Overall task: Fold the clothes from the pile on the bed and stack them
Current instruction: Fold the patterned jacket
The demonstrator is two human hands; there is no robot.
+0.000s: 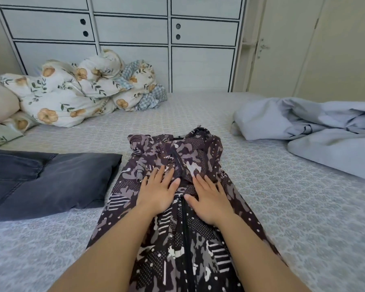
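On a patterned grey bed [272, 186] before white drawers, my left hand [156, 191] and right hand [209, 199] lie flat, fingers spread, pinching nothing, on a thin camouflage-print zip jacket [177, 239] that looks light, limp and slippery, best gripped at its side edges.

We're in a bedroom at home. A wide bed [261, 169] with a patterned grey sheet fills the view. A rumpled flowered duvet [78, 91] is heaped at the far left corner, next to a cream pillow [0, 100]. Behind the bed stands a white wardrobe [131, 34] with panelled doors and drawers, and to the right there's a cream door [287, 49] with a handle. Clothes lie spread across the sheet.
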